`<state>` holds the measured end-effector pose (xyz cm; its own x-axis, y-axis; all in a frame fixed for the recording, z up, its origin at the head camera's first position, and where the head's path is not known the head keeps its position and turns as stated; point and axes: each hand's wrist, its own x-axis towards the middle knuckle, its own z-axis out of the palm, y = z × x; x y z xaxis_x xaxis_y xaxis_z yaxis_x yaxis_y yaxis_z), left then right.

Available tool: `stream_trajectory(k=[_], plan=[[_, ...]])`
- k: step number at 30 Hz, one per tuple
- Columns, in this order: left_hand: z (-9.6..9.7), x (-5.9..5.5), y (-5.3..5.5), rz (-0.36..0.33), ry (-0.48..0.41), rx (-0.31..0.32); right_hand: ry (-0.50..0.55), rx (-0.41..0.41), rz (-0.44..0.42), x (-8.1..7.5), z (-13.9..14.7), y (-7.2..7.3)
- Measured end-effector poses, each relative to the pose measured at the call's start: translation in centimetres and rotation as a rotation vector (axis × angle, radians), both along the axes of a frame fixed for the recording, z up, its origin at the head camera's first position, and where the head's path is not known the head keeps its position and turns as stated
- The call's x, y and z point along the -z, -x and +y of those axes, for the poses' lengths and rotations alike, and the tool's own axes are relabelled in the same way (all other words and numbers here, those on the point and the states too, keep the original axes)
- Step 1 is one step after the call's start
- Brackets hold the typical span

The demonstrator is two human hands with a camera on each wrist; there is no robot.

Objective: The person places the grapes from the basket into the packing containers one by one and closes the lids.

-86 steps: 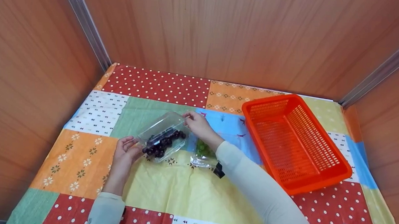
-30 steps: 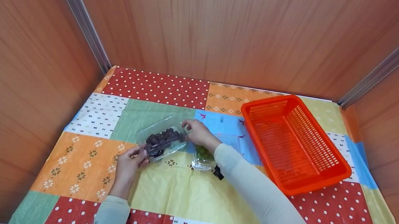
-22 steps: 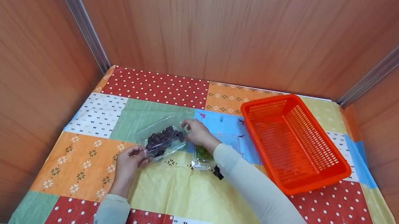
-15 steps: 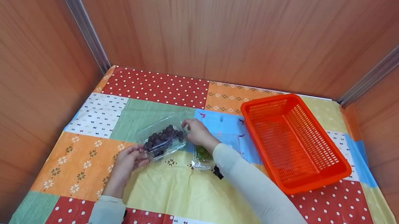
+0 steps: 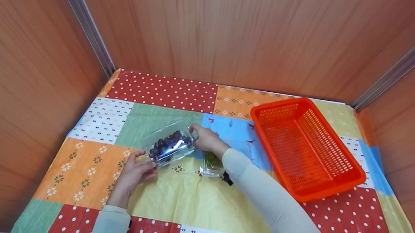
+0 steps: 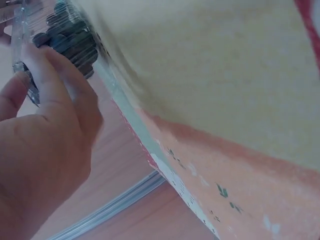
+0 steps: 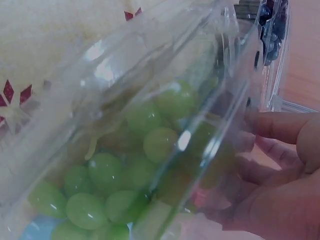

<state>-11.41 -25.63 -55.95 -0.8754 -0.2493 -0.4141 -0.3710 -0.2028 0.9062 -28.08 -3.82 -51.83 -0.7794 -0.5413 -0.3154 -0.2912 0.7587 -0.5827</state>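
Note:
A clear plastic clamshell box (image 5: 171, 154) with dark purple grapes (image 5: 166, 146) lies left of centre in the head view, clear plastic lying over the fruit. My left hand (image 5: 137, 175) pinches its near left corner, thumb and fingers on the rim in the left wrist view. At the box's right end, my right hand (image 5: 206, 138) grips the edge between thumb and fingers. Under the right forearm sits a second clear box (image 5: 209, 172) with green grapes (image 7: 105, 175), partly hidden by that arm in the head view.
An orange-red plastic basket (image 5: 310, 148) with slotted sides stands to the right. A patchwork cloth (image 5: 166, 90) covers the table. Wood-grain panels (image 5: 212, 34) rise behind and at both sides.
The upper plastic has come down over the dark grapes, and glare now crosses it. My left hand has shifted along to the near left corner; the right hand has slid slightly nearer with the box.

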Motion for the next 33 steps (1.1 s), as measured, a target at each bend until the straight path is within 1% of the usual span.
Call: stream_trajectory(k=[2, 4, 7, 9, 12, 16, 19, 25, 29, 33], plan=[[0.0, 0.0, -0.1, 0.0, -0.01, 0.027, -0.026, -0.02, 0.015, -0.1, 0.0, 0.1], [0.1, 0.1, -0.1, 0.014, -0.026, 0.038, -0.038, -0.03, 0.009, -0.1, 0.0, 0.1], [0.1, 0.2, -0.2, 0.037, -0.041, 0.038, -0.046, -0.037, -0.018, -0.1, 0.0, 0.2], [0.2, 0.3, -0.2, 0.043, -0.048, 0.028, -0.052, -0.036, -0.038, -0.1, 0.0, 0.2], [0.2, 0.4, -0.1, 0.041, -0.055, 0.023, -0.06, -0.048, -0.042, -0.2, 0.0, 0.3], [0.4, 0.5, 0.2, 0.039, -0.043, 0.008, -0.04, -0.052, -0.058, -0.2, -0.1, 0.4], [0.5, 0.5, 0.3, 0.039, -0.024, 0.004, -0.022, -0.04, -0.082, -0.2, 0.0, 0.5], [0.8, 0.5, 0.5, 0.052, 0.006, 0.001, -0.012, -0.027, -0.098, -0.2, 0.0, 0.6], [0.9, 0.7, 0.4, 0.046, -0.004, -0.012, 0.006, -0.016, -0.122, 0.0, 0.0, 0.9], [0.8, 0.7, 0.3, 0.022, -0.031, 0.004, 0.014, -0.021, -0.143, -0.2, -0.2, 1.1]])
